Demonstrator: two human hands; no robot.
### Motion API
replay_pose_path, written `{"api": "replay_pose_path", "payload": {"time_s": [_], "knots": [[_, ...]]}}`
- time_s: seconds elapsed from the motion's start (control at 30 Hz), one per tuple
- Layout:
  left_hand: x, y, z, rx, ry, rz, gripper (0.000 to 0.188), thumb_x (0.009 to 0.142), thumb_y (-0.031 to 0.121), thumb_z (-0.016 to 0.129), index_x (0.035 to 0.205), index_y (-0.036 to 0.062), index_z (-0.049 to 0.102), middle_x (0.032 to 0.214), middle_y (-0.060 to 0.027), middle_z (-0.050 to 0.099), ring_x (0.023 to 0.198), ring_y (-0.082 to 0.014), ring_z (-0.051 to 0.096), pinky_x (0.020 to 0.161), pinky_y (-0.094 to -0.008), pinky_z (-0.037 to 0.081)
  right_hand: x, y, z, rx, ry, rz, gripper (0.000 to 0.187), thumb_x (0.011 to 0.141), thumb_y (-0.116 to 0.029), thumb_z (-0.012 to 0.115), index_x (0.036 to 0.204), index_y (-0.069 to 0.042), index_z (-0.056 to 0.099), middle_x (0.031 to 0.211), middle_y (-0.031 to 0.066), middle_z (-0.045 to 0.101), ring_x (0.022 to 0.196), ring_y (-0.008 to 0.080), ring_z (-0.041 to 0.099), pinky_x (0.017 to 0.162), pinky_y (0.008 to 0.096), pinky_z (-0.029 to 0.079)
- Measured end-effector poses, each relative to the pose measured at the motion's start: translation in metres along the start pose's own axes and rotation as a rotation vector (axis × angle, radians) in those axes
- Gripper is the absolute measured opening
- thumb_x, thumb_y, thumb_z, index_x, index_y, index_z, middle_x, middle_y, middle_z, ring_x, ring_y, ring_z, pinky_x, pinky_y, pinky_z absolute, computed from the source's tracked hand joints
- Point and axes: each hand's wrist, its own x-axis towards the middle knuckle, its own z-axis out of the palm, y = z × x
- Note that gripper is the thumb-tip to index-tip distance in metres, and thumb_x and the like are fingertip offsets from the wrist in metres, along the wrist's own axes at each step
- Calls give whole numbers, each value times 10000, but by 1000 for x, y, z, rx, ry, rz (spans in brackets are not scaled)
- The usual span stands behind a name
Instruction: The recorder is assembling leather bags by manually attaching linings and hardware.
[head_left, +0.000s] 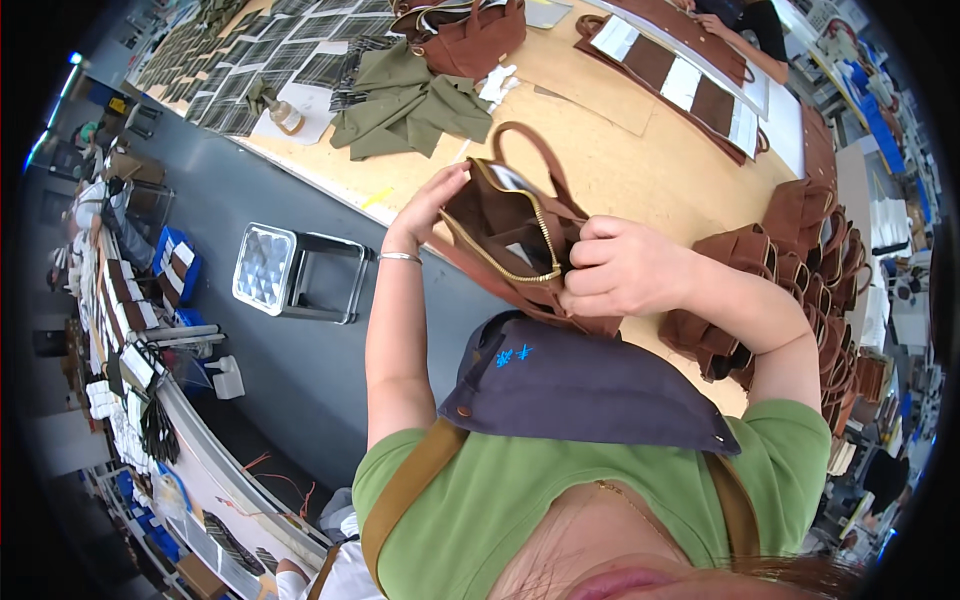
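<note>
A brown handbag [480, 250] with a gold-toothed zipper is held up in front of my chest. Its mouth gapes, showing a dark lining and something white inside. My left hand [437, 203] holds the bag's left end, fingers along the rim near one end of the zipper. At the opposite end my right hand [625, 268] is closed on the edge, its fingers curled beside the zipper's near end. One looped handle stands up beyond the opening. Whether the right fingers pinch the zipper pull or only the bag's edge is hidden.
Many brown bags [800, 270] are heaped at the right. Green cloth [400, 105], a glass bottle [287, 118] and another brown bag [470, 40] lie on the far table. A stool [290, 270] stands left. A co-worker's hand [712, 28] is over brown panels.
</note>
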Motion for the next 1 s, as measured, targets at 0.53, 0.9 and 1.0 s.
{"api": "replay_pose_path", "payload": {"time_s": [0.53,0.9,1.0], "knots": [[-79,-24,57,336,17,235,358,934,30,611,1291,50,615,1227,-31,531,1062,-135,571,955,-276,456,-171,91,111,99,-61,1053,337,885,-124,647,1216,-65,630,1331,141,527,1187,301,530,985,380,465],[-33,-43,29,5,355,398,814,873,115,703,1549,71,253,1522,-135,363,1376,-307,387,1125,-414,335,-81,6,94,1107,630,1815,829,893,-681,523,1497,-210,205,1275,169,520,896,246,655,777,391,543],[-34,-35,64,154,-87,397,656,791,-23,683,1411,57,484,1416,-94,460,1342,-235,434,1111,-367,365,-57,-7,87,1256,720,1639,965,847,-664,626,1528,-196,129,1376,194,490,911,237,648,762,372,547]]}}
